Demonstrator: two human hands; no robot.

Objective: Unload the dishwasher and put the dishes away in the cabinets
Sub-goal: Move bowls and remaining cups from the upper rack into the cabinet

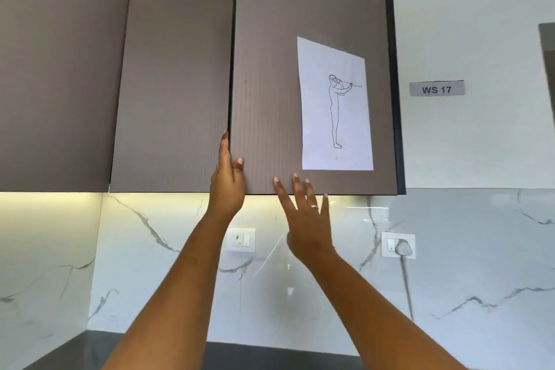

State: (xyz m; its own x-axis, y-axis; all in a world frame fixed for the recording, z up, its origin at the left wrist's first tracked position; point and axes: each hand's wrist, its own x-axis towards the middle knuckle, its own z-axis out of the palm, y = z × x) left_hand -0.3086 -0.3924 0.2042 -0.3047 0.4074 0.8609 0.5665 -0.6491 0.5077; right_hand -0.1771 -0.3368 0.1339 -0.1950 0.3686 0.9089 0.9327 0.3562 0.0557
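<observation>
Overhead hangs a brown ribbed wall cabinet. Its right door (270,84) stands slightly ajar, with a dark gap along its left edge. My left hand (226,180) grips that left edge near the bottom corner, fingers behind the edge and thumb on the front. My right hand (306,219) is raised with fingers spread, its fingertips at the door's bottom edge, holding nothing. No dishes are in view. The cabinet's inside is hidden.
A sheet of paper (335,105) with a line drawing is taped to the door. The left cabinet door (171,90) is closed. A "WS 17" label (437,88) is on the wall. Two sockets (241,240) (398,246) sit on the marble backsplash. A dark countertop (90,351) lies below.
</observation>
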